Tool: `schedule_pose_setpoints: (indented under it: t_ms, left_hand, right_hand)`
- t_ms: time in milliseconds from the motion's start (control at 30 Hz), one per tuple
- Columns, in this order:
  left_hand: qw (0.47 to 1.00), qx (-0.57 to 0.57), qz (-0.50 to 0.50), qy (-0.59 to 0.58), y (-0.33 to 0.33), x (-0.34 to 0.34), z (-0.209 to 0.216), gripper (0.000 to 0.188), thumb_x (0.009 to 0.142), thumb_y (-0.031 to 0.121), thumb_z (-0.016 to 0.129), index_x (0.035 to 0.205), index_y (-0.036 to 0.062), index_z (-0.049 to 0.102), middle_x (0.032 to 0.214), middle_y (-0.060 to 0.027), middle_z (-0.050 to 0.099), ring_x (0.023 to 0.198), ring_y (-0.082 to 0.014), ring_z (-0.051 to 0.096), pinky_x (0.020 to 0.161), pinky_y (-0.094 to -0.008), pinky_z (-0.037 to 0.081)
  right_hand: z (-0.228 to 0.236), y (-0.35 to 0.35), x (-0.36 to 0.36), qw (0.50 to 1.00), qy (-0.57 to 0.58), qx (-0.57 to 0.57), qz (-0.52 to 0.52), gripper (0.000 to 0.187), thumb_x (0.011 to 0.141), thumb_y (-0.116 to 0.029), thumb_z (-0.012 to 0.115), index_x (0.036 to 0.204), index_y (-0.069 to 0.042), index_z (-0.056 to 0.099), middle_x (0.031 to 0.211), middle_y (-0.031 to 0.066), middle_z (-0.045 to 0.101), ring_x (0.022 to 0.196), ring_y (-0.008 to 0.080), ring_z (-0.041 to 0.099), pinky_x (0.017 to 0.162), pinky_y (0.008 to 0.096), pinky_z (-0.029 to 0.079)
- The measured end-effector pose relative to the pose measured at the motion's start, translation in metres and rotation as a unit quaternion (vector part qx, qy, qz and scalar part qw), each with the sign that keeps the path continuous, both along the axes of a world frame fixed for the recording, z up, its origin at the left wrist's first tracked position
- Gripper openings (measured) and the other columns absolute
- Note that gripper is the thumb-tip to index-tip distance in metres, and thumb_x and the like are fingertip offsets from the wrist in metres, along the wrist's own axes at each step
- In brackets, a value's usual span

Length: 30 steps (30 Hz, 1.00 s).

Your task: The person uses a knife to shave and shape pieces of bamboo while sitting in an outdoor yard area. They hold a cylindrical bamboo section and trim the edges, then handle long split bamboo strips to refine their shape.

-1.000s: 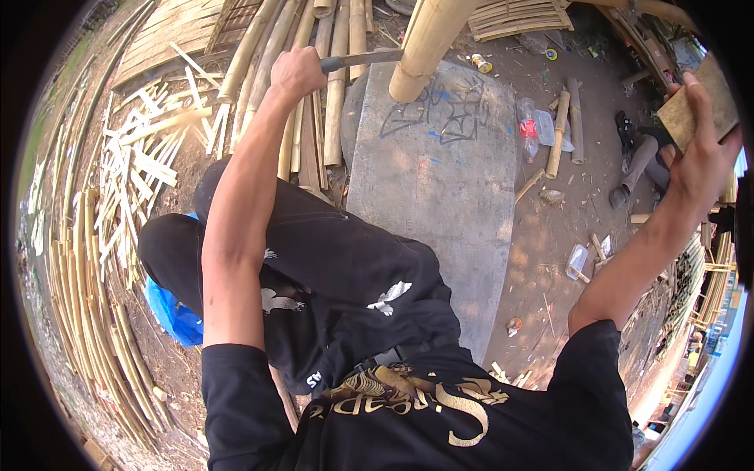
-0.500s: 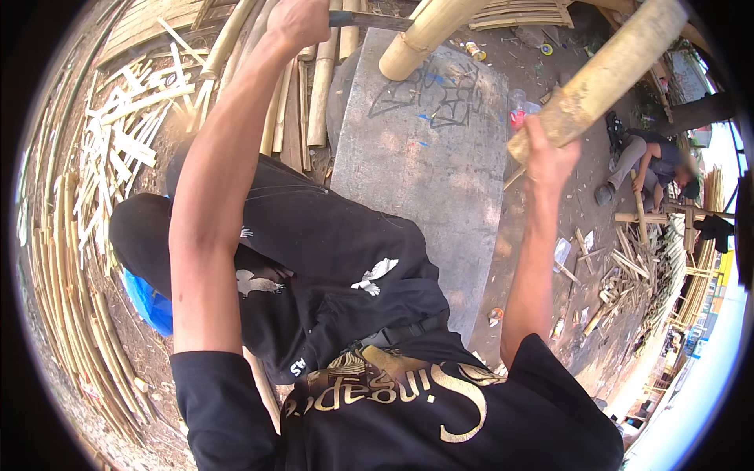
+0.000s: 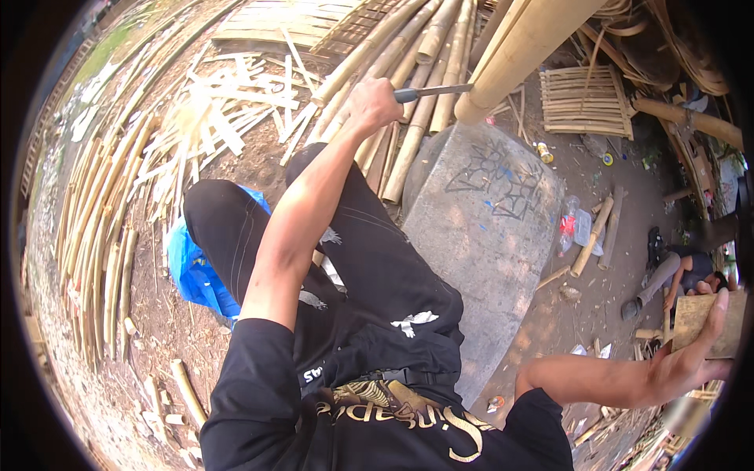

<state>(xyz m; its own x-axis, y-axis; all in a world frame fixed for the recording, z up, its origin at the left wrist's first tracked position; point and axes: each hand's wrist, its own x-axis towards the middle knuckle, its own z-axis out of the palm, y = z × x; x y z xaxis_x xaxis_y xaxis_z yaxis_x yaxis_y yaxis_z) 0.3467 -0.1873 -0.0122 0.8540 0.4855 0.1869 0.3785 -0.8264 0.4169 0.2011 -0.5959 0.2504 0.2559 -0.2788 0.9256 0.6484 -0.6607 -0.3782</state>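
Note:
My left hand [image 3: 375,102] is closed around the handle of a knife [image 3: 444,90]. Its blade runs into the lower part of a thick bamboo pole [image 3: 522,55], which leans over the far end of a grey concrete slab [image 3: 471,235]. A split line shows along the pole. Out at the far right, my right hand [image 3: 683,369] grips a short, thick bamboo piece [image 3: 711,318]. One finger points up along it; the other fingers are mostly hidden, and the piece's lower end is blurred.
Bamboo poles [image 3: 412,149] lie beyond my knees, beside a heap of split strips [image 3: 228,110]. A blue plastic bag [image 3: 192,263] sits by my leg. Plastic bottles [image 3: 569,224] and bamboo offcuts [image 3: 593,235] lie right of the slab. Another person [image 3: 683,275] crouches at the far right.
My right hand has swung the short bamboo piece away from near the slab, out to the far right. My left hand still holds the knife against the pole; the whole view has shifted.

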Motion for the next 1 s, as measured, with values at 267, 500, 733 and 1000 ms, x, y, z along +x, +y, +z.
schedule_pose_setpoints:
  t_ms: [267,500,733,1000]
  left_hand:
    - [0.982,-0.037,0.186,0.006,0.154,-0.133,0.043,0.023,0.079,0.017,0.066,0.091,0.0015,0.078,0.075,-0.0153,0.073,0.062,-0.0273,0.071,0.065,-0.0424,0.06]
    - [0.944,0.059,0.319,0.059,0.267,-0.255,-0.07,0.026,0.074,0.02,0.069,0.091,0.0026,0.079,0.082,-0.0242,0.073,0.076,-0.0374,0.075,0.073,-0.0465,0.06]
    - [0.922,0.018,0.354,0.157,0.272,-0.323,-0.235,0.019,0.073,0.019,0.07,0.085,0.0084,0.08,0.081,-0.0211,0.073,0.076,-0.0386,0.073,0.073,-0.0479,0.06]
    - [0.908,0.061,0.377,0.171,0.238,-0.356,-0.311,0.016,0.078,0.022,0.069,0.086,0.0119,0.078,0.074,-0.0174,0.072,0.065,-0.0349,0.068,0.077,-0.0445,0.043]
  right_hand:
    - [-0.076,0.107,0.064,0.84,0.248,0.007,0.483,0.087,0.08,-0.018,0.061,0.157,-0.005,0.021,0.126,0.0252,0.051,0.097,0.0268,0.062,0.073,0.0368,0.06]
    - [-0.15,0.244,0.089,0.736,0.357,0.054,0.572,0.104,0.078,-0.011,0.068,0.164,-0.013,0.011,0.119,0.0199,0.054,0.08,0.0234,0.064,0.067,0.0347,0.057]
    - [-0.29,0.359,0.096,0.61,0.534,0.007,0.585,0.06,0.087,-0.008,0.078,0.136,0.003,0.045,0.107,0.0101,0.061,0.082,0.0143,0.065,0.073,0.0298,0.056]
    - [-0.483,0.371,0.087,0.587,0.653,-0.256,0.403,0.1,0.071,-0.023,0.089,0.148,0.01,0.034,0.116,0.0264,0.067,0.106,0.0305,0.068,0.094,0.0406,0.053]
